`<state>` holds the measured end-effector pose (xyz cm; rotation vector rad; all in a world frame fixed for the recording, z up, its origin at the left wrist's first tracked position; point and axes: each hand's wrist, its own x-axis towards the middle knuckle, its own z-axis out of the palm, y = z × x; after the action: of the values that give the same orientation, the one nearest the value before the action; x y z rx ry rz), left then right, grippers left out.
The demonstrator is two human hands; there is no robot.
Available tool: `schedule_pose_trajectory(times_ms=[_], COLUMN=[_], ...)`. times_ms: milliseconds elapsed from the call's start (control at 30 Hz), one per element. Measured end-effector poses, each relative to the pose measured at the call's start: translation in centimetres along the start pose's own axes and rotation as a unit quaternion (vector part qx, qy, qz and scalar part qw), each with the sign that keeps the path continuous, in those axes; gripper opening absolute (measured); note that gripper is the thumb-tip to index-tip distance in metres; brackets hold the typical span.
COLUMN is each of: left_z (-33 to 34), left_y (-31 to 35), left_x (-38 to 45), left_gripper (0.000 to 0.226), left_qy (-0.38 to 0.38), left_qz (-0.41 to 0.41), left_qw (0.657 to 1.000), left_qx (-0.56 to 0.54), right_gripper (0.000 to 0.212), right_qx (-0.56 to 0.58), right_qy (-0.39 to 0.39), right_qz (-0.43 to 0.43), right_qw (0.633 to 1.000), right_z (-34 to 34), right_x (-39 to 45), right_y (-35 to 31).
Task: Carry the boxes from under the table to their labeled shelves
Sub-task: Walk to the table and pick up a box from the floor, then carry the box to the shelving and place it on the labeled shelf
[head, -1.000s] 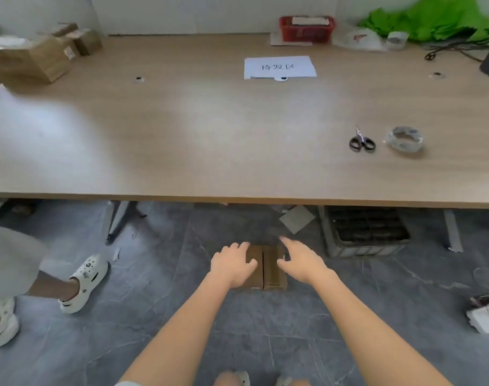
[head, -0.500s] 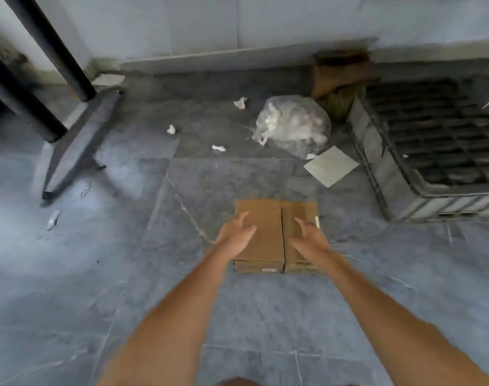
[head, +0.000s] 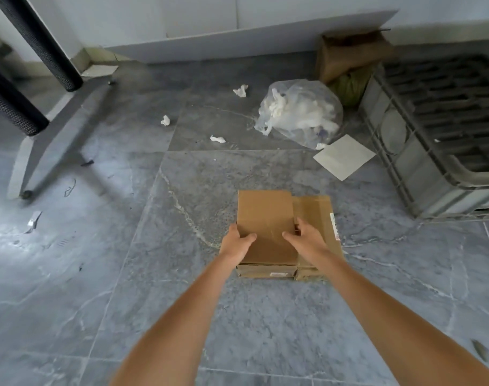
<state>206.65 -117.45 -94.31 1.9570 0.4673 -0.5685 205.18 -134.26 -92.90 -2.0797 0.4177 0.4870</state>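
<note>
Two flat brown cardboard boxes lie side by side on the grey tiled floor. The left box [head: 264,215] is the larger one. The right box [head: 317,211] is narrower, with tape on top and a label on its right side. My left hand [head: 235,240] grips the left edge of the left box, thumb on top. My right hand [head: 307,238] holds that box's right edge, fingers tucked into the gap between the two boxes. The box rests on the floor.
A grey plastic crate [head: 421,162] stands at the right. A clear bag of waste [head: 299,114], a loose sheet [head: 345,157] and a torn carton [head: 351,55] lie behind the boxes. Black table legs [head: 40,43] on a grey foot [head: 56,140] stand at left. Paper scraps dot the floor.
The view dropped from the tabletop to the floor under the table. Both hands reached forward and closed on the two side edges of the left box.
</note>
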Motion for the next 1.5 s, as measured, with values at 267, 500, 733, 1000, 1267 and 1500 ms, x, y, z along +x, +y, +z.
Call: schedule_pose_trajectory(times_ms=[267, 500, 733, 1000, 1267, 1500], left_z=[-3.6, -7.9, -14.1, -20.2, -25.4, -30.3], left_y=[8.5, 18.7, 26.1, 29.7, 31.5, 34.7], left_x=[-8.6, -21.7, -34.9, -43.2, -48.6, -54.5], left_gripper=[0.061, 0.053, 0.074, 0.082, 0.073, 0.117], left_qy=[-0.004, -0.021, -0.048, -0.002, -0.037, -0.004], left_qz=[0.029, 0.014, -0.086, -0.142, -0.141, -0.078], left_qw=[1.0, 0.999, 0.989, 0.974, 0.968, 0.979], left_qx=[0.001, -0.031, -0.114, -0.178, -0.203, -0.186], right_gripper=[0.041, 0.047, 0.041, 0.06, 0.089, 0.089], right_qx=[0.037, 0.013, 0.159, 0.146, 0.095, 0.105], right_qy=[0.045, 0.066, 0.066, 0.034, -0.025, 0.004], right_qz=[-0.007, 0.045, 0.048, 0.025, 0.052, 0.01], right_qw=[0.998, 0.997, 0.984, 0.988, 0.994, 0.994], right_z=[-5.8, -13.3, -18.4, -22.0, -22.0, -21.3], right_x=[-7.4, -18.2, -31.1, -40.3, -43.5, -47.9], right_y=[-6.7, -16.2, -24.9, -30.7, -36.6, -42.3])
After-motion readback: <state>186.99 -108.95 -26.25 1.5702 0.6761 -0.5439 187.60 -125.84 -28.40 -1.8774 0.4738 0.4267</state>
